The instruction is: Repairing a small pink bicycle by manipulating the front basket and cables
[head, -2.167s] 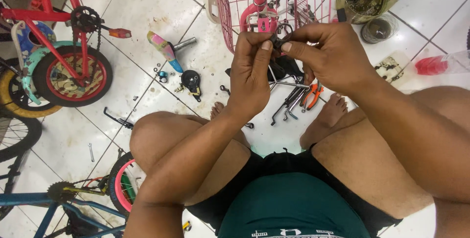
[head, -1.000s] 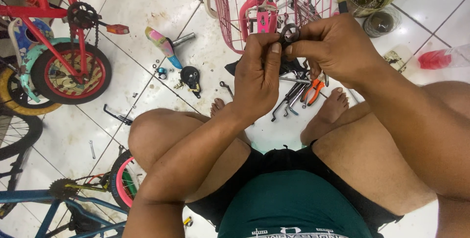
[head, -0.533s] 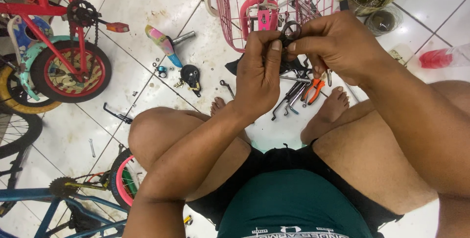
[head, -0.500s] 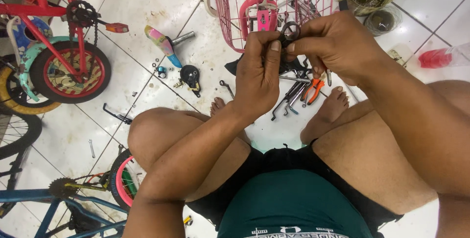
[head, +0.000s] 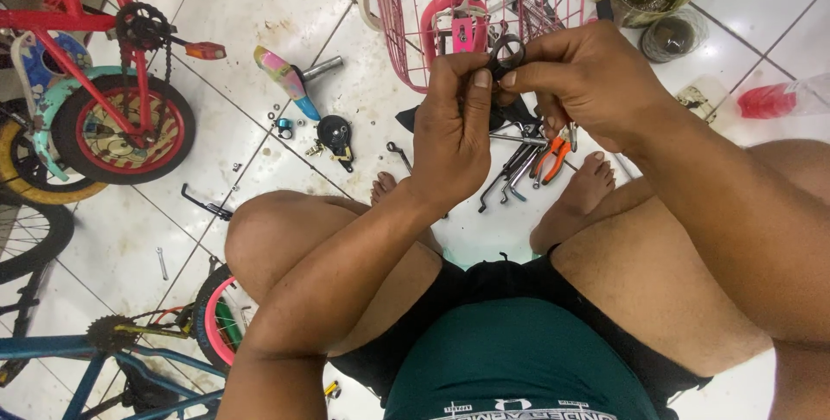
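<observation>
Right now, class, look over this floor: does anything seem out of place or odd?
Yes. A bicycle saddle lies loose on the tiles, off any bike, with small nuts and bolts scattered beside it. Wrenches and pliers sit in a heap by the feet. Both hands pinch a small dark ring.

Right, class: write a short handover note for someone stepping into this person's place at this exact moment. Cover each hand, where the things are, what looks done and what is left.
Left hand: raised, fingertips pinching a small dark metal ring part.
Right hand: gripping the same part from the other side.
Things: the part is held in front of the pink wire basket of a pink bicycle. Loose wrenches and orange-handled pliers lie on the tiled floor between the feet. A dark round part and small nuts lie further left.
Done: the part is off the floor and in both hands.
Left: it is not fitted to anything yet; the tools lie untouched.
</observation>
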